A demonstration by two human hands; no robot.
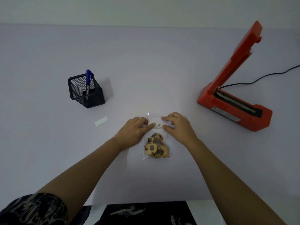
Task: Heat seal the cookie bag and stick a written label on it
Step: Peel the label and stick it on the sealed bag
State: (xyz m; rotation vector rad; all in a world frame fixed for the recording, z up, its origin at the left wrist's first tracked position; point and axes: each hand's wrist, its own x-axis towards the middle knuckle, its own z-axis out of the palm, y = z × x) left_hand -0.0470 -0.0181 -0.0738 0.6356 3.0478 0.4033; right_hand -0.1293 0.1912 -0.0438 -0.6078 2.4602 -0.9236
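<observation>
A clear cookie bag with several chocolate-patch cookies lies flat in the middle of the table. A small white written label sits on the bag's upper part. My left hand presses the label's left end with its fingertips. My right hand rests on the bag at the label's right end, fingers spread and pressing down. The orange heat sealer stands at the right with its arm raised.
A black mesh pen holder with a blue marker stands at the left. A blank white strip lies in front of it. The sealer's black cord runs off to the right. The table's near edge is at the bottom.
</observation>
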